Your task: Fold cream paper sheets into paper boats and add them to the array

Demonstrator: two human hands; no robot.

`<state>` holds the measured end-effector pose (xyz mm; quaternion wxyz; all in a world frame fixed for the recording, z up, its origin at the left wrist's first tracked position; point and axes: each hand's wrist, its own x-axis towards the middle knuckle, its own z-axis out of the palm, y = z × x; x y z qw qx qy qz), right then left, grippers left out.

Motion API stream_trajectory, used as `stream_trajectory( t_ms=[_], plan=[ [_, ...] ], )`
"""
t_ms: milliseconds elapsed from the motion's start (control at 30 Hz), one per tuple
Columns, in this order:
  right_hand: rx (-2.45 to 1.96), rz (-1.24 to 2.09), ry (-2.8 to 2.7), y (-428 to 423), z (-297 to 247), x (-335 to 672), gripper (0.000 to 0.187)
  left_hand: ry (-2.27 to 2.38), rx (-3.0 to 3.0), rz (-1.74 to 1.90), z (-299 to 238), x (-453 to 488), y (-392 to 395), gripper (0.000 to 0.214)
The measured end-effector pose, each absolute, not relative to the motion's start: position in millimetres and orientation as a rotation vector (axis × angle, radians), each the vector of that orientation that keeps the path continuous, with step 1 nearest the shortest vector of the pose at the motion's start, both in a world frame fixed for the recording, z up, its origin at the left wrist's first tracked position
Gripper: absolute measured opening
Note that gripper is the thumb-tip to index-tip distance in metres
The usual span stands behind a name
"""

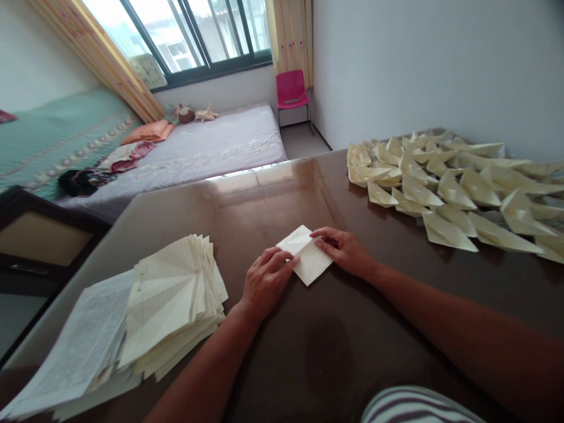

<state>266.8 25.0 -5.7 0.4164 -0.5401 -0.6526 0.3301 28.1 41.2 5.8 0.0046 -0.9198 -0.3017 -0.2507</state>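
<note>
A small folded square of cream paper (311, 265) lies on the brown table in front of me, one corner pointing toward me. My left hand (268, 273) is at its left side, fingers bent and closed on that edge. On the opposite side my right hand (346, 249) pinches the right part of the paper between thumb and fingers. The fingertips hide some of both edges. To the left of my left hand sits a thick stack of loose paper sheets (170, 294). Many folded paper boats (456, 191) are heaped at the right.
The glossy brown table (189, 214) ends in front of a bed (238, 135). Greyish printed sheets (83, 335) stick out under the stack at the left edge. Beyond are a pink chair (291, 91) and a window; a wall stands behind the boats.
</note>
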Motion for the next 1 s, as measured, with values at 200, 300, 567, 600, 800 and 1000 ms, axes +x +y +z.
stream_trajectory(
  t_ms=[200, 300, 567, 600, 800, 1000],
  plan=[
    [-1.374, 0.288, -1.831, 19.7, 3.5, 264.7, 0.033, -0.872, -2.959, -0.587, 7.3, 31.6, 41.3, 0.019],
    [-1.300, 0.389, -1.831, 20.6, 3.0, 265.5, 0.036, -0.911, -2.929, -0.658, 9.1, 33.0, 41.0, 0.016],
    [-1.415, 0.710, -1.666, 24.2, -5.7, 268.5, 0.033, -0.991, -2.742, -0.703, 9.6, 31.3, 39.5, 0.022],
    [-1.430, 0.750, -1.660, 24.1, -5.9, 268.6, 0.033, -0.955, -2.749, -0.695, 9.6, 30.7, 40.0, 0.025],
    [-1.372, 0.516, -1.766, 21.6, 6.6, 268.4, 0.031, -0.888, -2.821, -0.726, 9.2, 28.0, 42.9, 0.021],
    [-1.158, 0.317, -2.342, 12.2, 15.7, 264.9, 0.057, -0.922, -2.884, -0.756, 6.1, 29.6, 41.7, 0.023]
  ],
)
